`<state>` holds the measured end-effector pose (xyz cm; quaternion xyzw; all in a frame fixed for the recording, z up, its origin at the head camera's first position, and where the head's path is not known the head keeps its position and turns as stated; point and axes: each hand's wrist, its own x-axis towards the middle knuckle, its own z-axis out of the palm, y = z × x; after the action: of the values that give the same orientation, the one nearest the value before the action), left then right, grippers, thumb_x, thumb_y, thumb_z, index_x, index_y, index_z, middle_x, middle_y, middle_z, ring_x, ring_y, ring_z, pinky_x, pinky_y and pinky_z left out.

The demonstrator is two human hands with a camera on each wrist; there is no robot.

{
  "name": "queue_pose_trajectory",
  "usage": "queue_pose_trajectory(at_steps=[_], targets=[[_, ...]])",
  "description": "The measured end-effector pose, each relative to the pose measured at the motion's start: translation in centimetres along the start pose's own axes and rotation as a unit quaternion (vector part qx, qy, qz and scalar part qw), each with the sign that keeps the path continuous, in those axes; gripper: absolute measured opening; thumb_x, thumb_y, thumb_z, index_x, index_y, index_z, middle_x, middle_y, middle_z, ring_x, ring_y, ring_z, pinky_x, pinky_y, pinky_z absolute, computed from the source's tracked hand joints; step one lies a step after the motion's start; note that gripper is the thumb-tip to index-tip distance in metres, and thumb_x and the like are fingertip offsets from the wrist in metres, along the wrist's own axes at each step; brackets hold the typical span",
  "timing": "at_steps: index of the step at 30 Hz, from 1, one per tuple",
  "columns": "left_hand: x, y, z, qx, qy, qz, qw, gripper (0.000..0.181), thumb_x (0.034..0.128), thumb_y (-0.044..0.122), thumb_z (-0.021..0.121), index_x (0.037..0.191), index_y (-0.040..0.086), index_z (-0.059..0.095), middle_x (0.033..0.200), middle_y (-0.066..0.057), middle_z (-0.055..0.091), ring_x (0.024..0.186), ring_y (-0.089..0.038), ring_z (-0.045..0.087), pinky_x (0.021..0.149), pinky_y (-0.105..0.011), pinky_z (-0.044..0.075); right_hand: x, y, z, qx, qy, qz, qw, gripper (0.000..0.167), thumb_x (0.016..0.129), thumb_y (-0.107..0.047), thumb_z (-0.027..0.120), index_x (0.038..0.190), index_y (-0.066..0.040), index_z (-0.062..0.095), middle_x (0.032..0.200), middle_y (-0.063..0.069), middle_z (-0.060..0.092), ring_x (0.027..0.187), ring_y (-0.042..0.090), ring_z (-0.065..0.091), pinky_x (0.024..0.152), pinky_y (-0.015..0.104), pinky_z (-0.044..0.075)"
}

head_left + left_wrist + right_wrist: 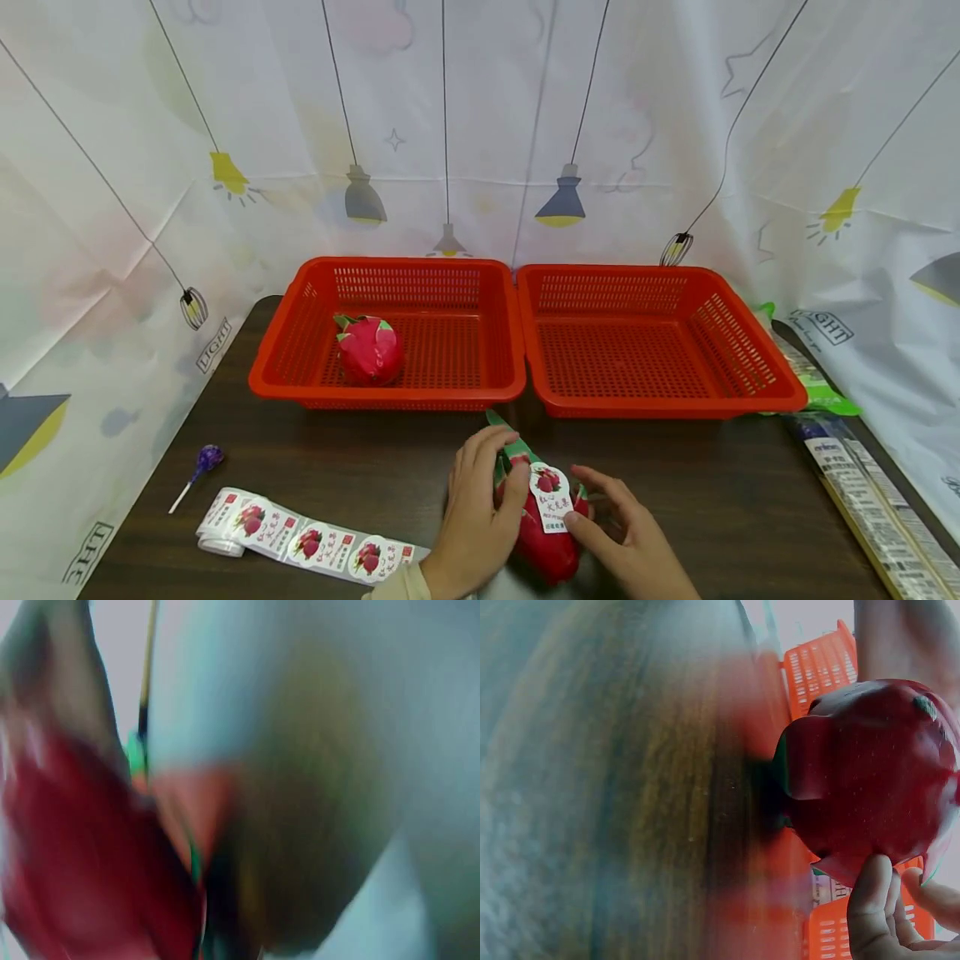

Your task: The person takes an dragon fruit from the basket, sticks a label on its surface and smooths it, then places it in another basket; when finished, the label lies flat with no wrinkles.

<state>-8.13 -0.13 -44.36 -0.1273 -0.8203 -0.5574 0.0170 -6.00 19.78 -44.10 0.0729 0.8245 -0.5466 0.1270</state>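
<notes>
A red dragon fruit point(553, 554) with green-tipped scales is between both hands at the front of the table. On its upper side lies a white sticker point(553, 504) with a dragon fruit picture and red characters. My left hand point(480, 508) holds the fruit from its left, thumb near the sticker's left edge. With its thumb at the sticker's lower right corner, my right hand point(633, 537) grips the fruit's right side. The right wrist view shows those fingertips point(874, 889) against the fruit point(877, 772). Blurred, the left wrist view shows the fruit point(97, 855) close up.
Another dragon fruit point(370, 350) sits in the left red basket point(386, 393). The right red basket point(667, 407) stands beside it. Left of the hands lie a sticker roll point(300, 537) and a lollipop point(208, 458). Packages point(877, 500) lie along the right edge.
</notes>
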Motion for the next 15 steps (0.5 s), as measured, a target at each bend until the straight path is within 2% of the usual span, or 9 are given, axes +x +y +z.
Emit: queue_pose_trajectory(at_steps=[2,4,7,10,15], targets=[[-1.2,0.3,0.1,-0.020,-0.040,-0.066,0.9968,0.072,0.0976,0.052,0.059,0.155,0.015,0.037,0.165,-0.007,0.029,0.153,-0.033,0.022,0.121,-0.071,0.012,0.0,0.1,0.0,-0.006,-0.003,0.009,0.9999,0.055,0.095,-0.036,0.070,0.145,-0.018,0.053,0.139,0.011,0.056,0.102,0.019,0.062,0.081,0.030,0.055],[-2.0,0.5,0.3,-0.015,-0.082,-0.123,0.9889,0.100,0.0884,0.066,0.064,0.163,0.016,0.020,0.172,-0.008,0.011,0.158,-0.039,0.007,0.119,-0.075,0.003,0.0,0.2,-0.1,-0.009,-0.007,0.012,0.9999,0.055,0.095,-0.036,0.070,0.144,-0.018,0.054,0.136,0.010,0.058,0.101,0.019,0.062,0.081,0.030,0.055],[-2.5,0.3,0.9,0.016,-0.113,-0.166,0.9794,0.126,0.0744,0.079,0.069,0.165,0.018,0.006,0.173,-0.007,0.001,0.159,-0.041,0.002,0.120,-0.074,0.007,0.1,0.3,-0.1,-0.007,-0.022,0.017,0.9996,0.057,0.095,-0.035,0.071,0.146,-0.016,0.054,0.130,0.010,0.058,0.098,0.020,0.060,0.079,0.029,0.055],[-2.7,-0.3,1.4,0.012,-0.111,-0.169,0.9793,0.134,0.0691,0.078,0.075,0.165,0.018,0.003,0.173,-0.009,0.001,0.157,-0.044,0.010,0.118,-0.073,0.018,0.1,0.4,0.0,-0.008,-0.037,0.026,0.9989,0.060,0.095,-0.036,0.070,0.148,-0.015,0.052,0.123,0.011,0.057,0.094,0.020,0.056,0.075,0.027,0.054],[-2.6,-0.8,1.8,-0.035,-0.110,-0.152,0.9817,0.132,0.0708,0.065,0.083,0.164,0.016,0.004,0.171,-0.014,0.006,0.151,-0.046,0.024,0.111,-0.070,0.036,0.0,0.7,0.1,-0.011,-0.040,0.031,0.9987,0.061,0.095,-0.035,0.069,0.149,-0.013,0.051,0.120,0.010,0.058,0.094,0.019,0.057,0.074,0.028,0.054]])
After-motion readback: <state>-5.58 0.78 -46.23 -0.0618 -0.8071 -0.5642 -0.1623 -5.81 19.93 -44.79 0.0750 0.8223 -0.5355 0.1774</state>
